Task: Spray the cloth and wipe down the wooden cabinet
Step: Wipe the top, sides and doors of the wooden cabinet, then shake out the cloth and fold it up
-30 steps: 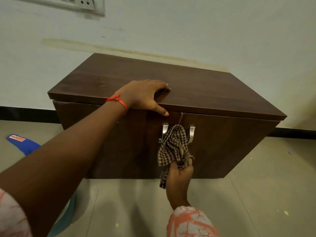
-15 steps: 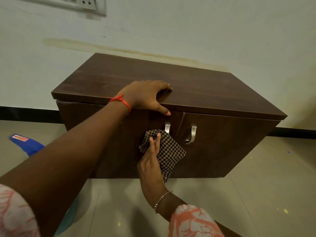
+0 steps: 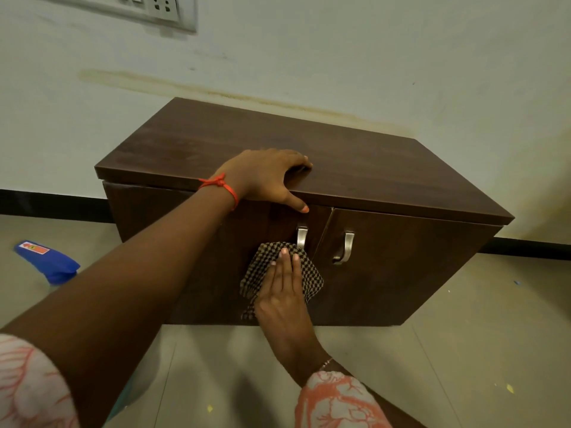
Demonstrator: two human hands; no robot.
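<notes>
Since the blue bottle point(image 3: 46, 261), judged to be the sprayer, is left lying on the floor point(image 3: 463, 350) at far left, well apart from the work, a drying cloth could not be re-wetted without a reach. The left hand point(image 3: 262, 177) is laid on the front edge of the wooden cabinet point(image 3: 386, 180), its grip wide and nothing held; were weight shifted there, the cabinet could be nudged. The checked cloth point(image 3: 313, 278) is pressed to the left door point(image 3: 265, 230) by the flat right hand point(image 3: 284, 295), no grip closed round it, so it could be dropped, bunched, or snagged on the left handle point(image 3: 302, 237) just beside it.
</notes>
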